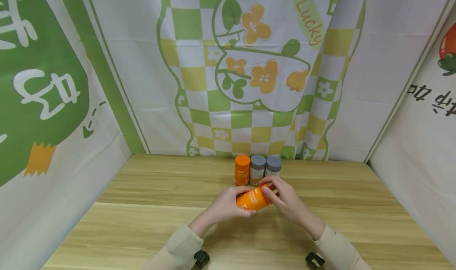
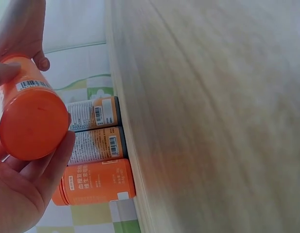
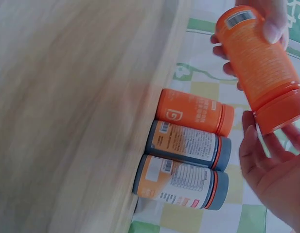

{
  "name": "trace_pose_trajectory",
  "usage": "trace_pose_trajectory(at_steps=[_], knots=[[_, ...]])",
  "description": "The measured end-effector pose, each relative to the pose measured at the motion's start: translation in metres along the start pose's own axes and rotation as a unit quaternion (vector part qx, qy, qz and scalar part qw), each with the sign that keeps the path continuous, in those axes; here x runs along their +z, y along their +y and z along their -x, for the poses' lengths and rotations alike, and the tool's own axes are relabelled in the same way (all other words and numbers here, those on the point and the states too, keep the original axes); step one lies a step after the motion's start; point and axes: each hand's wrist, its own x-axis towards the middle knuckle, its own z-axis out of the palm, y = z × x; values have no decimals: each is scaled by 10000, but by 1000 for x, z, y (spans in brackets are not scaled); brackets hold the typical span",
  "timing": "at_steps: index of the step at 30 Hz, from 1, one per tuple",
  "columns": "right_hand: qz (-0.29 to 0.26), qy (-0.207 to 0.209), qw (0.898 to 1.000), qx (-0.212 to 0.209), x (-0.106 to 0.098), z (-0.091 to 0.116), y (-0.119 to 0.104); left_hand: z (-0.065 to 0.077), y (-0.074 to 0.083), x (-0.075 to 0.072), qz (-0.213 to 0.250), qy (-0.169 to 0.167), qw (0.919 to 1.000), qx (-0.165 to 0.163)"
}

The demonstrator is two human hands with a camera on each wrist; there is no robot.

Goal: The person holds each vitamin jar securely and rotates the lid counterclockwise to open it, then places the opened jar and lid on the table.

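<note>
An orange supplement bottle point(image 1: 251, 200) is held tilted above the table, its cap end towards the right. My left hand point(image 1: 226, 205) grips its body, fingers wrapped round it in the right wrist view. My right hand point(image 1: 289, 202) holds the orange cap point(image 3: 282, 110) between thumb and fingers; the cap is on the bottle. In the left wrist view the bottle's flat base point(image 2: 34, 124) faces the camera. Behind the hands stand another orange bottle point(image 1: 242, 172) and two grey-capped bottles, the middle one point(image 1: 257, 171) and the right one point(image 1: 273, 166), partly hidden by my right hand.
The three bottles stand upright side by side near the back edge of the wooden table point(image 1: 160, 206). A printed curtain point(image 1: 199, 115) hangs behind that edge. Printed white panels rise at the left and right sides.
</note>
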Motion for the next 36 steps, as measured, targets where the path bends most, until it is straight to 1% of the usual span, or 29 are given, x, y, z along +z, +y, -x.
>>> trace_pose_trajectory(at_steps=[5, 9, 13, 18, 21, 22, 25, 30, 34, 36], knots=[[-290, -121, 9970, 714, -1, -1, -5, 0, 0, 1, 91, 153, 9998, -123], [-593, -277, 9888, 1338, -2, -1, -8, 1, 1, 1, 100, 313, 9992, -224], [-942, -270, 9803, 1713, -2, -1, -10, 1, 3, 1, 34, 467, 9984, -314], [-1194, -199, 9758, 1823, -2, -1, -12, 1, 5, 2, -108, 658, 9971, -356], [-1333, -302, 9713, 1949, -4, -1, -13, 1, 6, 2, -223, 727, 9965, -339], [-1410, -341, 9681, 2042, -5, -1, -13, 1, 6, 2, -259, 738, 9964, -337], [-1466, -440, 9645, 2153, -6, -2, -13, 1, 6, 2, -339, 767, 9960, -323], [-1429, -499, 9631, 2227, -6, -1, -14, 1, 7, 2, -511, 799, 9951, -285], [-1328, -513, 9650, 2202, -7, -1, -13, 2, 8, 1, -608, 829, 9945, -222], [-1228, -501, 9676, 2148, -7, -1, -12, 2, 9, 1, -608, 827, 9945, -215]])
